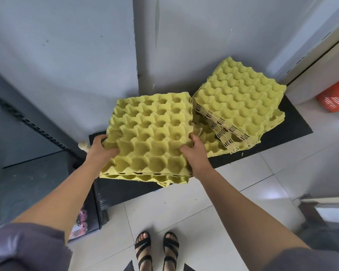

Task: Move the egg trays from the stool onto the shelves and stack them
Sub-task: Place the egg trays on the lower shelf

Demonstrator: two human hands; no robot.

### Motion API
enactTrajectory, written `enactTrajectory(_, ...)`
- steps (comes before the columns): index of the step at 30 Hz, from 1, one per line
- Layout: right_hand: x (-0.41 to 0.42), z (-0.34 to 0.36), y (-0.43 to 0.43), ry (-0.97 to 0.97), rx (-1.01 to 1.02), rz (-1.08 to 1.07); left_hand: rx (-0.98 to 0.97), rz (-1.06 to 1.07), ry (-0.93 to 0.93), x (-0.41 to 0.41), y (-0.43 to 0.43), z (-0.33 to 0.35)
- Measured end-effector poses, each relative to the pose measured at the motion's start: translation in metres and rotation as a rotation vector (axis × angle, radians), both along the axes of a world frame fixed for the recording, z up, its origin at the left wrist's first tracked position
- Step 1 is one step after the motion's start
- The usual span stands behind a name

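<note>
Both our arms stretch forward and down, one hand at each side.
Our left hand curls round the left edge of the stack of egg trays, and our right hand grips the right edge. Our forearms are bare, with grey sleeves at the elbows.

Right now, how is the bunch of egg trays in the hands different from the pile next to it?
The held stack is gripped at its sides by the left hand and right hand; the other pile rests on the black stool, untouched. The held stack looks neat and thin; the other pile is taller, tilted and fanned out crookedly. Both are yellow-green trays with rows of cups.
</note>
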State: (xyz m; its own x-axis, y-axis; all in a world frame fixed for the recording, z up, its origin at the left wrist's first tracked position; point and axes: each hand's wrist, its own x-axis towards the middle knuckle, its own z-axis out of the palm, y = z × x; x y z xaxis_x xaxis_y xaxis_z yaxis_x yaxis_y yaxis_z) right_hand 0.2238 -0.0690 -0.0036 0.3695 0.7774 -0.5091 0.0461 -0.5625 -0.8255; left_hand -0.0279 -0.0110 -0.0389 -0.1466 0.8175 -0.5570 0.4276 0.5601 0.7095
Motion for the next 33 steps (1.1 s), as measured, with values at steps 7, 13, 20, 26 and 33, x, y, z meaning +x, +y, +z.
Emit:
enactTrajectory(7,0.006,-0.001,-0.001,0.286,-0.078,-0.147,0.042,0.001,-0.034,0.002,0.000,0.002)
enactTrajectory(13,0.007,0.007,-0.001,0.348,-0.103,-0.203,0.016,0.054,0.122,-0.008,-0.005,0.009)
enactTrajectory(20,0.005,0.009,-0.002,0.136,-0.126,-0.118,0.034,0.042,0.119,-0.011,-0.010,0.022)
enactTrajectory(26,0.001,0.014,0.003,-0.057,-0.119,-0.172,0.036,0.023,0.155,-0.013,-0.006,0.040)
enactTrajectory(33,-0.005,0.033,-0.002,-0.173,-0.053,-0.086,0.077,0.043,0.200,-0.019,-0.010,0.065)
